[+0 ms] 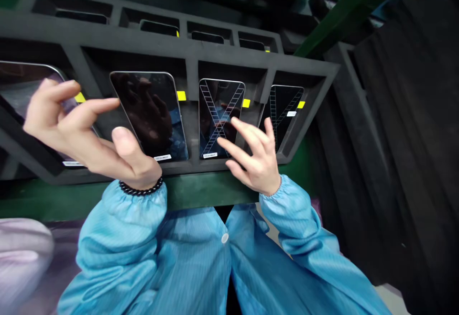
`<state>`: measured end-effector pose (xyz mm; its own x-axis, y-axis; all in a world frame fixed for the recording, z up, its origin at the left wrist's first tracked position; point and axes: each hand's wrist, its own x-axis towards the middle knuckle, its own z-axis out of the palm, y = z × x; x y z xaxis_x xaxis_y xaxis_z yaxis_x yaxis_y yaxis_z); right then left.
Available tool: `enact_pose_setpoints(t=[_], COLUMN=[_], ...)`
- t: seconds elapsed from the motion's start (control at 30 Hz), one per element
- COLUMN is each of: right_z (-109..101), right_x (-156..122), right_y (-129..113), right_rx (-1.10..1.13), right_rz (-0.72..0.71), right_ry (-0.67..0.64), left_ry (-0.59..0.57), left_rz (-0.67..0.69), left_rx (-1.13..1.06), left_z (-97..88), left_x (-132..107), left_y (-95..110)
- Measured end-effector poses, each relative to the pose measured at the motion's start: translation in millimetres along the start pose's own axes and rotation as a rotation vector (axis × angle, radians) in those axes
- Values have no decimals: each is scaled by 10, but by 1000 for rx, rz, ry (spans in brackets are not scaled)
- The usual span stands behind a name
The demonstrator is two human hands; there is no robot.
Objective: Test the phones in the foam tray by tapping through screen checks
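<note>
A black compartment tray [192,114] holds several smartphones, each in its own slot. My left hand [91,128] is raised over the left part of the tray, fingers apart and holding nothing. Its index fingertip is near the left edge of a dark-screened smartphone [150,114]; contact cannot be made out. Beyond it lies another smartphone [30,83], partly hidden by this hand. My right hand [256,157] spreads its fingers over a smartphone with crossed ladder-like lines [215,100], the fingertips at its screen. Further right, a similarly lined smartphone [283,109] is partly covered by my fingers.
Yellow stickers [181,95] mark the slots beside the phones. Behind stands a second black tray [182,23] with more phones. A green bench edge [201,188] runs in front of me, and a green post [351,9] slants at upper right. Dark stacked trays [376,138] stand right.
</note>
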<state>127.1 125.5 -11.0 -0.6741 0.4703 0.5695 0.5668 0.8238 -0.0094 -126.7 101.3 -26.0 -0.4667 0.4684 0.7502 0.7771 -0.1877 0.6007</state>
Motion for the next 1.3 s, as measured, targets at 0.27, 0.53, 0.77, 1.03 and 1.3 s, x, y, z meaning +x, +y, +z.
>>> enact_pose_setpoints(t=[0.27, 0.53, 0.77, 1.03, 1.3], right_z=[-61, -43, 17, 178, -5], right_x=[314, 346, 116, -65, 558], right_y=[300, 329, 27, -198, 123], right_rx=[-181, -181, -78, 66, -46], right_rz=[231, 145, 9, -155, 101], right_ry=[159, 69, -34, -161, 14], left_ry=[187, 208, 194, 203, 193], left_rz=[234, 227, 227, 240, 174], left_rx=[7, -31, -7, -31, 28], left_z=[73, 90, 94, 92, 82], left_x=[23, 18, 5, 22, 9], left_y=[86, 79, 92, 68, 64])
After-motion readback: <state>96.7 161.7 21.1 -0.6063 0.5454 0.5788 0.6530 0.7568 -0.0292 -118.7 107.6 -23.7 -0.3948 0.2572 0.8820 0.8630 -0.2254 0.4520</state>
